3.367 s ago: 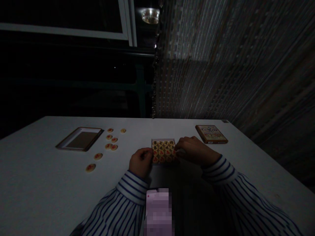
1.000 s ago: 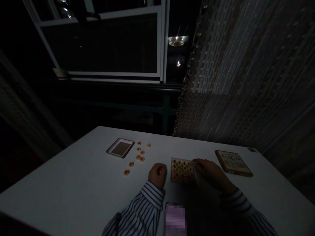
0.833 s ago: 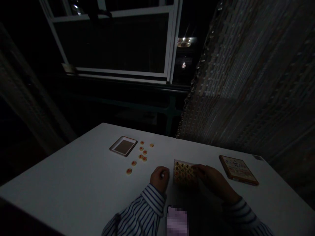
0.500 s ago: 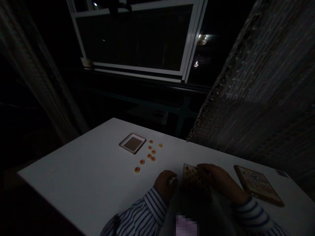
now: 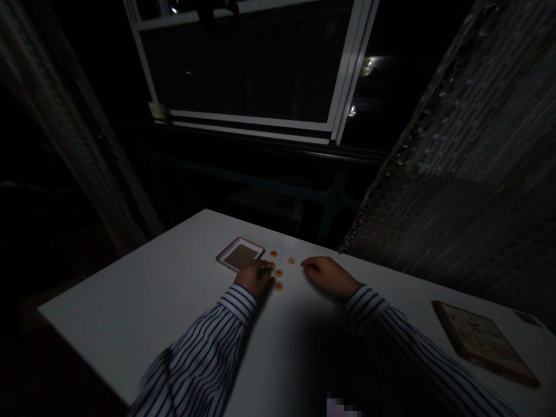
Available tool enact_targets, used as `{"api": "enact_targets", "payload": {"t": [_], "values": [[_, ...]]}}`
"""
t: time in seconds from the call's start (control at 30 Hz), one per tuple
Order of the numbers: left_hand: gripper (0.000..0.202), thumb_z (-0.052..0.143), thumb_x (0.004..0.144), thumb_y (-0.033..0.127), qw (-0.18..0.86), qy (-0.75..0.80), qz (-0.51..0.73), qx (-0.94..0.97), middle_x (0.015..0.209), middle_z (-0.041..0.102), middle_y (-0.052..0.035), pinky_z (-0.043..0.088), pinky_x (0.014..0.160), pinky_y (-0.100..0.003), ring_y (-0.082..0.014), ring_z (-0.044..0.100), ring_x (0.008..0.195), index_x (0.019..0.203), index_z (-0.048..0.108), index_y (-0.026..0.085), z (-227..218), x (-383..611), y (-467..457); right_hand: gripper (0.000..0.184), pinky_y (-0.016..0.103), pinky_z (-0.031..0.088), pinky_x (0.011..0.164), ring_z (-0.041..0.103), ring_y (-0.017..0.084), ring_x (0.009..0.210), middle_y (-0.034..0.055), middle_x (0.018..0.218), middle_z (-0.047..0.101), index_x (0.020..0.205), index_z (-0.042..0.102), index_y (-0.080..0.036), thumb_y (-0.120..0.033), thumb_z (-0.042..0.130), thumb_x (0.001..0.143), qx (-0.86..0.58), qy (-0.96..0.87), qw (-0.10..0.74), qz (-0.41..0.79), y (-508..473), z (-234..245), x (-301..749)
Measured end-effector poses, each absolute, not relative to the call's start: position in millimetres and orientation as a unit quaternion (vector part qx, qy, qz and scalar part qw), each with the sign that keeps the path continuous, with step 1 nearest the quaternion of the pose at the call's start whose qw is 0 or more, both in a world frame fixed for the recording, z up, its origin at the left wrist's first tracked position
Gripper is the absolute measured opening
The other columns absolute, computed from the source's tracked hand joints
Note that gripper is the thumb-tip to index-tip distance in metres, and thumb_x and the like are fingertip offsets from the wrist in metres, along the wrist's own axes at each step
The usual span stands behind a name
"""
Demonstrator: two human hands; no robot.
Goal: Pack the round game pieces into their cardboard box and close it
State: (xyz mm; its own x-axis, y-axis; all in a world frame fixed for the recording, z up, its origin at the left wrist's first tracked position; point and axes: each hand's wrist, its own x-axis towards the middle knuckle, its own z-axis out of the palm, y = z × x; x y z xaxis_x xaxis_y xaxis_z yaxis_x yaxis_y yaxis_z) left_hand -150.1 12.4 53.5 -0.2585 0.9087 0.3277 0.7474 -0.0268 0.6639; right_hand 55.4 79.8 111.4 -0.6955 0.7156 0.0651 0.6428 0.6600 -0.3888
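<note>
Several small round pieces with red marks, like Chinese chess pieces (image 5: 278, 286), lie on the white table. My left hand (image 5: 253, 278) is at their left side, beside the shallow square box lid or tray (image 5: 241, 256). Its fingers are closed and bent down over the pieces; a dark spot shows at the fingertips, too dim to name. To the right of the pieces is my right hand (image 5: 329, 274), its fingers curled and pressed together. Their tips point at a paler piece (image 5: 291, 261), a little apart from it. Whether this hand holds anything is hidden.
A brown-edged flat box (image 5: 484, 341) with a printed face lies on the right of the white table (image 5: 143, 313). A small dark flat item (image 5: 527, 318) lies behind it. Beyond the far edge hang a beaded curtain (image 5: 469, 191) and a window (image 5: 243, 69). The room is dim.
Both hands have moved forward to the pieces. My right hand has left the clear-edged pack of pieces, which no longer shows. Fewer loose pieces are visible beside my left hand.
</note>
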Motion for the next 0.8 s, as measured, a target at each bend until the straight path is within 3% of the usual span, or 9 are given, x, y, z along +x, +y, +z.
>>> {"api": "enact_targets", "payload": {"t": [0.1, 0.4, 0.8], "values": [[0.032, 0.054, 0.066, 0.019, 0.098, 0.72, 0.309, 0.613, 0.101, 0.062, -0.0114, 0.043, 0.081, -0.033, -0.0231, 0.057, 0.094, 0.098, 0.059, 0.016, 49, -157, 26, 0.033, 0.024, 0.038, 0.085, 0.054, 0.016, 0.098, 0.0056, 0.104, 0.062, 0.103, 0.06, -0.016, -0.023, 0.037, 0.08, -0.362, -0.902, 0.125, 0.199, 90, 102, 35], [0.04, 0.054, 0.066, 0.019, 0.112, 0.72, 0.259, 0.634, 0.103, 0.061, -0.0135, 0.041, 0.083, -0.032, -0.0236, 0.056, 0.097, 0.106, 0.054, 0.014, 34, -157, 54, 0.031, 0.023, 0.038, 0.083, 0.054, 0.014, 0.097, 0.0066, 0.106, 0.06, 0.105, 0.056, -0.015, -0.025, 0.036, 0.083, -0.384, -0.877, 0.136, 0.255, 115, 69, -5], [0.028, 0.052, 0.071, 0.02, 0.104, 0.736, 0.186, 0.642, 0.09, 0.062, -0.0105, 0.042, 0.075, -0.028, -0.0214, 0.058, 0.087, 0.099, 0.055, 0.016, 27, -157, 66, 0.031, 0.024, 0.039, 0.077, 0.055, 0.016, 0.094, 0.0075, 0.101, 0.061, 0.101, 0.053, -0.017, -0.01, 0.036, 0.076, -0.381, -0.877, 0.124, 0.265, 121, 42, -27]]}}
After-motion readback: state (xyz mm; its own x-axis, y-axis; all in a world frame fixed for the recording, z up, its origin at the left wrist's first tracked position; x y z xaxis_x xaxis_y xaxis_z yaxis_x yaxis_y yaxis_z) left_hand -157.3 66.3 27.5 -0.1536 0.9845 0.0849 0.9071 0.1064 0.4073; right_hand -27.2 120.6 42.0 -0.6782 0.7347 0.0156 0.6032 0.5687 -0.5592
